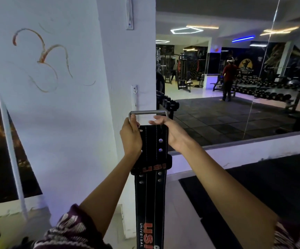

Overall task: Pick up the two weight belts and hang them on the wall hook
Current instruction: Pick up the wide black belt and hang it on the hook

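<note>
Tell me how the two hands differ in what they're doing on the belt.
The left hand is wrapped around the belt edge just below the metal buckle, fingers closed. The right hand is open, fingers spread loosely near the buckle's right side, its palm against the belt. Both are raised at the belt's top end, near the wall hook.

belt [150, 186] hangs before pillar [127, 69] | hook rail [134, 96] above buckle [148, 113] | mirror [235, 78] right

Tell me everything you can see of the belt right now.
The belt is black, leather-looking, with stitched lines, rivets, holes and red USI lettering. It hangs upright, its lower end out of frame. A metal buckle tops it, below the wall hook. The left hand grips its upper edge; the right hand touches the other edge, fingers loose.
</note>
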`<state>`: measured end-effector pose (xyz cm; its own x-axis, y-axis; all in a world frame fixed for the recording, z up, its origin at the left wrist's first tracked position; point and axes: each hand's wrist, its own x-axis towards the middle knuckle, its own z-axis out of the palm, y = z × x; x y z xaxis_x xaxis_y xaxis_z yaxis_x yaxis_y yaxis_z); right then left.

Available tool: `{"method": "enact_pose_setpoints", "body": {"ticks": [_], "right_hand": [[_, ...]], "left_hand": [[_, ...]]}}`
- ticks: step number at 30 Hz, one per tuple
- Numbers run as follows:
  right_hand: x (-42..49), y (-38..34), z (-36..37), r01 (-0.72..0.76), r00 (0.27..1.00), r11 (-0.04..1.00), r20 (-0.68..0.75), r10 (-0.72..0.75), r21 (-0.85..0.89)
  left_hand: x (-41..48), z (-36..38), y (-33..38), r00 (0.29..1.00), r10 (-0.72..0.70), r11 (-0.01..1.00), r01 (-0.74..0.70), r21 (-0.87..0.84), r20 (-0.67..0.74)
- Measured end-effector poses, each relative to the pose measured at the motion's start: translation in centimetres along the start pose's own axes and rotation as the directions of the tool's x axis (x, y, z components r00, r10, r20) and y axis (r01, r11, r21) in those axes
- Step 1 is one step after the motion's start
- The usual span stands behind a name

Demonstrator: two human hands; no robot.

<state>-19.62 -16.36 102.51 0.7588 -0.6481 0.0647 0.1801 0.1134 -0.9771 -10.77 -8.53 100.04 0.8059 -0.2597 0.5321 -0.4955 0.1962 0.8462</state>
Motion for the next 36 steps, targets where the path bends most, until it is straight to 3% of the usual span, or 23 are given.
{"method": "enact_pose_setpoints", "body": {"ticks": [2,5,8,11,15,17,21,24,28,31,33,34,36], "right_hand": [[0.6,0.3,0.7,0.059,0.998,0.998,-0.009,-0.059,0.018],[2.4,-0.3,2.1,0.268,0.94,0.943,-0.163,-0.301,-0.197],[5.1,-2.6,3.5,0.485,0.764,0.781,-0.245,-0.597,-0.393],[9.0,-7.6,5.0,0.642,0.527,0.567,-0.24,-0.815,-0.516],[16.2,-14.9,7.3,0.601,0.37,0.363,-0.155,-0.916,-0.712],[21.0,-17.7,7.7,0.557,0.331,0.337,-0.169,-0.928,-0.759],[30.3,-23.8,7.7,0.551,0.307,0.346,-0.201,-0.93,-0.759],[35.9,-29.0,8.4,0.578,0.36,0.38,-0.193,-0.913,-0.722],[42.0,-33.3,9.2,0.57,0.417,0.432,-0.207,-0.885,-0.698],[44.3,-34.1,9.0,0.581,0.476,0.472,-0.194,-0.858,-0.662],[44.7,-33.8,8.8,0.61,0.489,0.48,-0.176,-0.854,-0.631],[44.7,-33.5,8.6,0.629,0.471,0.463,-0.167,-0.866,-0.624],[44.7,-32.5,8.2,0.68,0.424,0.402,-0.119,-0.898,-0.613]], "left_hand": [[1.5,-0.2,-0.4,1.0,0.017,1.0,-0.017,0.001,-0.011],[3.7,0.0,0.6,0.998,0.062,0.998,-0.063,-0.024,-0.008],[7.1,0.5,2.6,0.991,0.132,0.99,-0.134,-0.049,-0.031],[12.8,1.3,5.5,0.957,0.28,0.959,-0.282,-0.031,-0.074],[23.0,3.5,8.8,0.936,0.323,0.946,-0.322,0.03,-0.139],[27.9,5.3,9.5,0.918,0.361,0.93,-0.343,0.13,-0.165],[37.3,9.6,11.3,0.845,0.494,0.858,-0.435,0.273,-0.204],[44.2,11.9,13.7,0.851,0.475,0.856,-0.387,0.344,-0.226],[50.8,14.1,14.7,0.843,0.526,0.7,-0.356,0.619,-0.111],[53.3,14.8,14.2,0.86,0.508,0.637,-0.344,0.69,-0.041],[54.0,14.5,13.7,0.873,0.486,0.68,-0.344,0.647,-0.046],[54.1,14.2,13.3,0.878,0.476,0.748,-0.371,0.55,-0.056],[53.4,13.3,12.0,0.901,0.434,0.887,-0.428,0.177,0.003]]}}
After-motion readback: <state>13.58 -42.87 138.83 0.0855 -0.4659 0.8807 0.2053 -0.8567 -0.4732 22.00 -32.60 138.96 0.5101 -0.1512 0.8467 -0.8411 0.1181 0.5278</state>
